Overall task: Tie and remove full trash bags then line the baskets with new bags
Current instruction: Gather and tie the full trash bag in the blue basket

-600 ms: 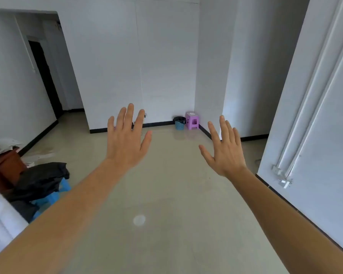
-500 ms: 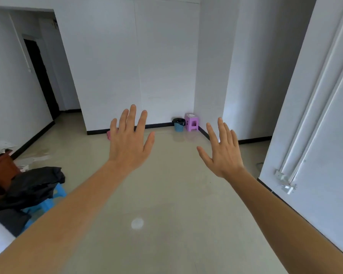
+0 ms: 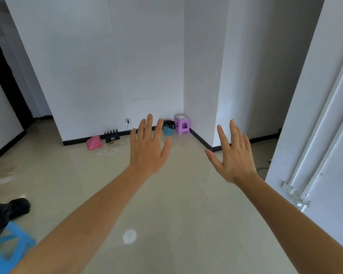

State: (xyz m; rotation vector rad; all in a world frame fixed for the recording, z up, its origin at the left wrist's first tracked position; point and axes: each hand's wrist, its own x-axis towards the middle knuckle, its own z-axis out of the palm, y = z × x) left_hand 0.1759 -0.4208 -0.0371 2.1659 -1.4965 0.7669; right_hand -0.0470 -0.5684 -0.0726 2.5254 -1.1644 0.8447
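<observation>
A small blue basket lined with a black bag stands on the floor in the far corner, against the white wall. My left hand is held out in front of me, fingers spread, palm away, its fingertips overlapping the basket's left side in the view though it is far nearer. My right hand is raised the same way to the right, fingers apart. Both hands hold nothing. A black plastic bag lies over a blue stool at the lower left.
A purple stool stands right of the basket in the corner. A pink bag, a black router and cables lie along the wall. A blue stool is near left, a white door at right, a dark doorway at far left.
The view has swung right and moved forward: the corner basket looks nearer, the black bag and blue stool slid to the lower left. Both hands stayed raised and spread.
</observation>
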